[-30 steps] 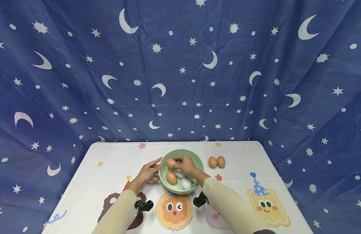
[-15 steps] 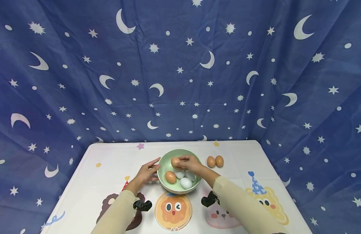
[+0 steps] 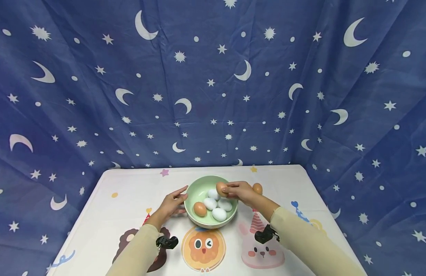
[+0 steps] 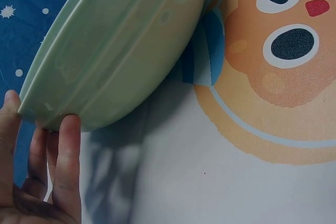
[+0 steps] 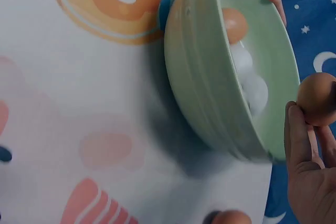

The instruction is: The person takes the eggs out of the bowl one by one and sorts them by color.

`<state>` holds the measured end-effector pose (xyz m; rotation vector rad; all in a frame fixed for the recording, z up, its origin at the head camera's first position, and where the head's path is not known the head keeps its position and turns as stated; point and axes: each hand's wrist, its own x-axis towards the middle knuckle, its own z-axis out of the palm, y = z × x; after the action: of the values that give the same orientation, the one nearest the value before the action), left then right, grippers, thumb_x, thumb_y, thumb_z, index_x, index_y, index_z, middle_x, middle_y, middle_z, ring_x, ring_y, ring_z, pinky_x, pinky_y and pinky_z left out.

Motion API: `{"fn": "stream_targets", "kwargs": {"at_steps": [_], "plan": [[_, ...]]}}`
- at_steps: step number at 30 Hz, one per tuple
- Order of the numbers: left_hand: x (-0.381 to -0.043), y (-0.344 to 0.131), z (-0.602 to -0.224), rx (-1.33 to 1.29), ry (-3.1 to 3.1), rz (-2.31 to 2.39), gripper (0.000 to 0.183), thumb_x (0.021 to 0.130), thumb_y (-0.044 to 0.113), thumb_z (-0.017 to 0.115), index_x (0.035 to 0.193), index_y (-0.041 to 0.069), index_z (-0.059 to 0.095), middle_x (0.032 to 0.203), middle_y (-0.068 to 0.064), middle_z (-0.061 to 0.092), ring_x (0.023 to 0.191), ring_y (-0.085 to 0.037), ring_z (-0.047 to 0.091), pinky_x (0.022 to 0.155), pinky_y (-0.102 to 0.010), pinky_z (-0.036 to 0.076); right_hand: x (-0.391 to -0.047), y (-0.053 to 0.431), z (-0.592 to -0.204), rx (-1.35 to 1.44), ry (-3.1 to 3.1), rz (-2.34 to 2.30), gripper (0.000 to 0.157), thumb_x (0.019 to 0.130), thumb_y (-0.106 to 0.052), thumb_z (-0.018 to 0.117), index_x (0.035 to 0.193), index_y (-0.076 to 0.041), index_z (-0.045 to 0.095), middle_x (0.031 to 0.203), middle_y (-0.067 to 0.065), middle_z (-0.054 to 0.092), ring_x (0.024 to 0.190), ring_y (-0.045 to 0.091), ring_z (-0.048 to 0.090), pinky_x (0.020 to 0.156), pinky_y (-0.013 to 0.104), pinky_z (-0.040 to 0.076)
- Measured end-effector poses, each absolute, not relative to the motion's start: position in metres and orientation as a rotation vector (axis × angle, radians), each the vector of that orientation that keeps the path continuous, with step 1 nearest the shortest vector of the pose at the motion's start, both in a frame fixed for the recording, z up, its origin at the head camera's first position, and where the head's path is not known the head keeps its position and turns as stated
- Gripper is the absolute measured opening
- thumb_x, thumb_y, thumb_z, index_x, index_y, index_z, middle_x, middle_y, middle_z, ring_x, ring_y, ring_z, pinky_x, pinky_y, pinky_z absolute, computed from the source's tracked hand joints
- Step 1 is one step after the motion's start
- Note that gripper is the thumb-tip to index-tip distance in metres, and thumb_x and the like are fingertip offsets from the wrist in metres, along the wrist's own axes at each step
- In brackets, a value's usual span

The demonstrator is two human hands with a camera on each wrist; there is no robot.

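A pale green bowl stands on the table with one brown egg and several white eggs inside. My right hand pinches another brown egg in its fingertips, raised at the bowl's right rim; the right wrist view shows this held egg close up. At the bowl's left side, my left hand touches the outer wall with fairly straight fingers. Beyond my right wrist, a brown egg lies on the table, partly covered by the wrist.
White cloth with cartoon prints covers the table. A blue curtain with moons and stars hangs behind and at both sides. Each wrist carries a black camera mount.
My right hand has moved right with the brown egg, from over the bowl's middle to its right rim, uncovering white eggs. My left hand stays at the bowl's left side.
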<state>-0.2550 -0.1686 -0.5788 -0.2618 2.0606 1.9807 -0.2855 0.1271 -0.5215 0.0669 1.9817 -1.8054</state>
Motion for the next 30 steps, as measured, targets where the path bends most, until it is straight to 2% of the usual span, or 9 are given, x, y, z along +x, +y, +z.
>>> {"fn": "stream_targets", "kwargs": {"at_steps": [9, 14, 22, 27, 30], "plan": [[-0.254, -0.169, -0.577, -0.262, 2.066, 1.973, 0.049, 0.098, 0.021, 0.062, 0.145, 0.018, 0.050, 0.115, -0.013, 0.056, 0.096, -0.020, 0.066, 0.076, -0.040, 0.065, -0.295, 0.165, -0.507, 0.112, 1.949, -1.816, 0.050, 0.092, -0.011, 0.069, 0.133, 0.013, 0.053, 0.095, 0.008, 0.073, 0.076, 0.009, 0.071, 0.077, 0.023, 0.063], [-0.253, -0.168, -0.575, -0.263, 2.073, 1.953, 0.050, 0.098, 0.024, 0.062, 0.146, 0.019, 0.049, 0.119, -0.014, 0.056, 0.099, -0.023, 0.067, 0.077, -0.039, 0.065, -0.302, 0.186, -0.502, 0.183, 1.942, -1.793, 0.052, 0.091, -0.013, 0.070, 0.133, 0.012, 0.053, 0.090, 0.005, 0.072, 0.075, 0.010, 0.071, 0.086, 0.030, 0.061], [-0.251, -0.168, -0.573, -0.262, 2.073, 1.955, 0.051, 0.098, 0.024, 0.062, 0.147, 0.019, 0.049, 0.120, -0.014, 0.055, 0.104, -0.027, 0.066, 0.078, -0.040, 0.065, -0.314, 0.226, -0.500, 0.273, 1.932, -1.826, 0.053, 0.092, -0.009, 0.069, 0.135, 0.014, 0.050, 0.088, 0.002, 0.072, 0.078, 0.010, 0.071, 0.083, 0.024, 0.061], [-0.252, -0.169, -0.573, -0.264, 2.068, 1.955, 0.051, 0.098, 0.024, 0.062, 0.147, 0.019, 0.049, 0.120, -0.015, 0.056, 0.103, -0.025, 0.067, 0.077, -0.039, 0.065, -0.318, 0.249, -0.502, 0.343, 1.927, -1.853, 0.054, 0.092, -0.006, 0.068, 0.138, 0.013, 0.047, 0.087, 0.000, 0.071, 0.080, 0.010, 0.071, 0.086, 0.027, 0.061], [-0.253, -0.169, -0.573, -0.258, 2.069, 1.955, 0.050, 0.099, 0.023, 0.061, 0.147, 0.019, 0.048, 0.120, -0.016, 0.055, 0.105, -0.029, 0.066, 0.077, -0.040, 0.065, -0.319, 0.263, -0.505, 0.374, 1.941, -1.841, 0.055, 0.092, -0.006, 0.068, 0.139, 0.013, 0.045, 0.086, -0.001, 0.070, 0.082, 0.011, 0.070, 0.090, 0.030, 0.060]]}}
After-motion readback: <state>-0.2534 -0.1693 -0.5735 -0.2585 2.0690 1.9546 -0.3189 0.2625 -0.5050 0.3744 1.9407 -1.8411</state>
